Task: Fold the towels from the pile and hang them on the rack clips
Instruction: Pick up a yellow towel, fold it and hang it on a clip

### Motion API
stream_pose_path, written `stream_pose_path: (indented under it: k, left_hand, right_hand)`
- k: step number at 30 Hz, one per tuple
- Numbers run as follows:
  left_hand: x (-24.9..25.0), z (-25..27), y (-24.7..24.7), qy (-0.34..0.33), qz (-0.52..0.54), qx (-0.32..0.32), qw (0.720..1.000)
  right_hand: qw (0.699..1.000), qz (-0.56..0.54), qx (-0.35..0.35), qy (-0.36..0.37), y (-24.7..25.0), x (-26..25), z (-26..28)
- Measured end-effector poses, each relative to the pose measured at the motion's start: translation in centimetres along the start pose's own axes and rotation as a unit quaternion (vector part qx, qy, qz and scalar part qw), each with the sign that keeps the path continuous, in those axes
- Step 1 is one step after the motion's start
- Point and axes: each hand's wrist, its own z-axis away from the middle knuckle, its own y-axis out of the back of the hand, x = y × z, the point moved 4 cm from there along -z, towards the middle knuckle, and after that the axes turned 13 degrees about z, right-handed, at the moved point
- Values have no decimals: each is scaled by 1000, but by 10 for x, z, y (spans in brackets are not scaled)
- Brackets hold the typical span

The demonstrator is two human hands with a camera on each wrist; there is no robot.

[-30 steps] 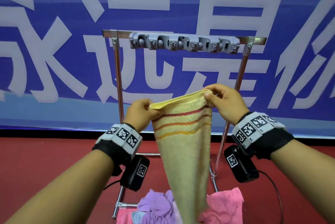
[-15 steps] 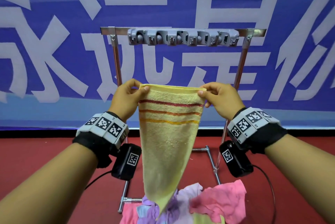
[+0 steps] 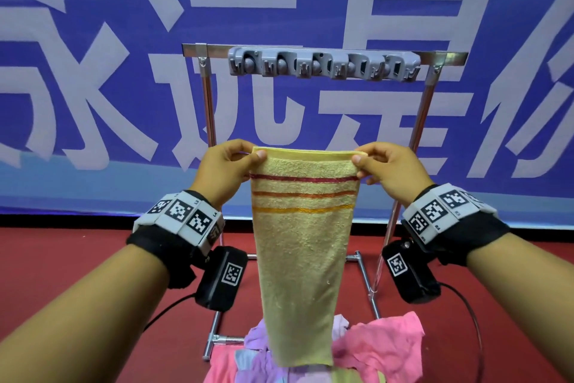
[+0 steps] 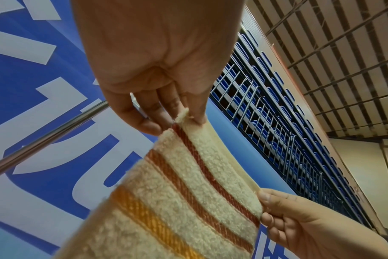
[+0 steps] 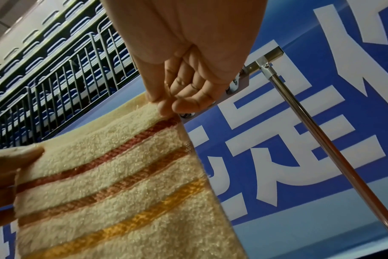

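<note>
Below the clip bar (image 3: 323, 65), at 6 o'clock, the yellow towel (image 3: 302, 227) is pinched taut at both top corners by left hand (image 3: 225, 170) and right hand (image 3: 389, 171), apparently for clipping.

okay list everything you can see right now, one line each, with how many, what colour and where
yellow towel: one, pale yellow with three red-to-orange stripes, hanging between both hands
clip strip: one, grey, on the rack's top bar
rack: one, silver metal, behind the towel
towel pile: one heap, pink, purple and yellow, on the floor by the rack's base
banner: one, blue with white characters, behind the rack
floor: red
left hand: grip pinching the towel's top left corner
right hand: grip pinching its top right corner
</note>
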Motion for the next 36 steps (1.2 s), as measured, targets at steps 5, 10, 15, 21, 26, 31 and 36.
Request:
stream_pose_path:
  k: [5, 10, 15, 21, 26, 31, 36]
  left_hand:
    - [-7, 2, -5, 25, -10, -16, 1000]
    - [-27, 12, -16, 53, -31, 13, 998]
    - [-41, 20, -38, 90, -18, 23, 996]
    - [-47, 26, -59, 121, 10, -19, 992]
    - [-44, 27, -59, 101, -26, -26, 994]
    - [-43, 29, -57, 86, -38, -25, 995]
    - [-41, 29, -57, 59, -62, -55, 995]
  right_hand:
    - [999, -14, 13, -43, 7, 6, 0]
    - [985, 139, 64, -75, -6, 5, 5]
    - [984, 136, 9, -112, -35, -3, 9]
    - [986, -6, -71, -148, -60, -10, 18]
    - [985, -28, -104, -138, -65, -13, 19]
    - [991, 35, -102, -84, -64, -17, 20]
    - [990, -11, -107, -88, -70, -17, 20]
